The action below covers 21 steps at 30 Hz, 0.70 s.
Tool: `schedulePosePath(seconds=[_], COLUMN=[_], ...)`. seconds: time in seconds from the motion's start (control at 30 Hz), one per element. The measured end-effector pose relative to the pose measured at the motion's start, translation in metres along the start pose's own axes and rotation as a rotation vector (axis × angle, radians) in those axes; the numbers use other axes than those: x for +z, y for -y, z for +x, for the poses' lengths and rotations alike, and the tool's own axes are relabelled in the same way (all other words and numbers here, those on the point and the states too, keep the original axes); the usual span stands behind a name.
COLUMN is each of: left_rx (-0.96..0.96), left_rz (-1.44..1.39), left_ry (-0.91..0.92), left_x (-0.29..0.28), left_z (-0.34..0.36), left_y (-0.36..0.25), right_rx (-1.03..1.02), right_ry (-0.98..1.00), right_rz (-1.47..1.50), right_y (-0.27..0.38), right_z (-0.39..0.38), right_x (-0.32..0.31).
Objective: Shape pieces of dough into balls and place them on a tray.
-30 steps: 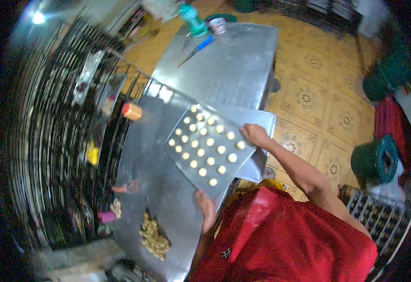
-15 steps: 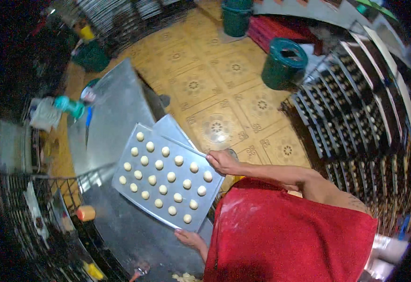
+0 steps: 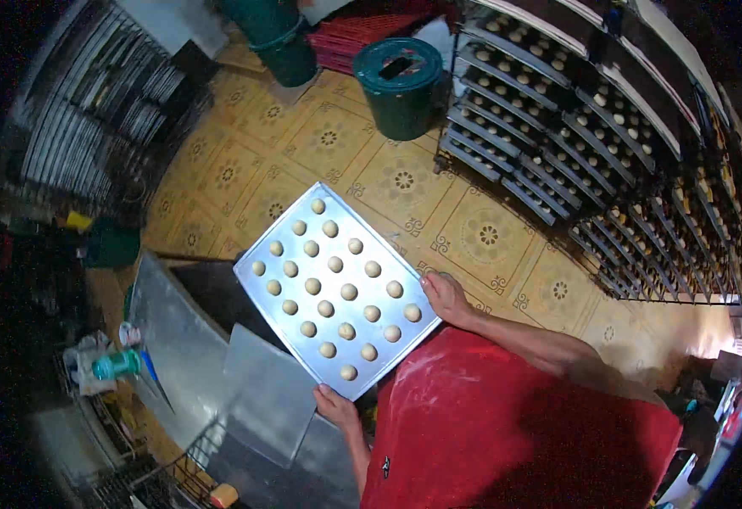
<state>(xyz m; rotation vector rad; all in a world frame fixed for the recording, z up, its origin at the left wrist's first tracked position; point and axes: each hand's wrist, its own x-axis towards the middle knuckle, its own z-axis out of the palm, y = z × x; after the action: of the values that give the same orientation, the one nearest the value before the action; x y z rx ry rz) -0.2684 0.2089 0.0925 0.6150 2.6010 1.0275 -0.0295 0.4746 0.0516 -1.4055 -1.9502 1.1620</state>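
I carry a metal tray point(image 3: 288, 263) of rows of pale round dough balls point(image 3: 348, 292) in both hands. My left hand point(image 3: 334, 405) is closed on its lower corner, and my right hand point(image 3: 446, 297) grips its right corner. Below and left of it, another sheet tray point(image 3: 266, 390) rests on the steel table point(image 3: 171, 331). On that table's far part are a knife with a blue handle point(image 3: 150, 368), a turquoise bottle point(image 3: 115, 366) and a small cup point(image 3: 129, 333).
Racks point(image 3: 524, 136) loaded with dough trays line the right. Stacked trays point(image 3: 108, 110) stand back left. A lidded green bin point(image 3: 396, 102), stacked green buckets point(image 3: 284, 55) and red crates point(image 3: 345, 38) stand ahead on the patterned floor point(image 3: 227, 170). An orange container point(image 3: 223, 496) is at bottom left.
The held tray has lifted off the table and swung toward the floor side, uncovering the tray beneath. The view has turned right, bringing the loaded racks further into sight.
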Motion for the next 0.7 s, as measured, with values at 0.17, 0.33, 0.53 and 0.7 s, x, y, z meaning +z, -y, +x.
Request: schedulePosePath(seconds=[0.17,0.33,0.53,0.7], left_rx=[0.177,0.259,0.348,0.431], left_rz=[-0.129,0.015,0.107,0.188], left_ry=[0.217,0.405,0.704,0.867], left_x=[0.080,0.165,0.262,0.338], left_z=[0.062,0.137,0.213,0.261], left_y=[-0.053,-0.083,-0.107,-0.114], right_rx=[0.231,0.420,0.599,0.754], right_ry=[-0.114,-0.258,-0.423,-0.536], right_rz=[-0.077,-0.112,-0.145,-0.145], right_y=[-0.052,-0.090,-0.152,-0.216], right_z=[0.035,0.060,0.078,0.076], right_x=[-0.043,-0.049,-0.027,0.025])
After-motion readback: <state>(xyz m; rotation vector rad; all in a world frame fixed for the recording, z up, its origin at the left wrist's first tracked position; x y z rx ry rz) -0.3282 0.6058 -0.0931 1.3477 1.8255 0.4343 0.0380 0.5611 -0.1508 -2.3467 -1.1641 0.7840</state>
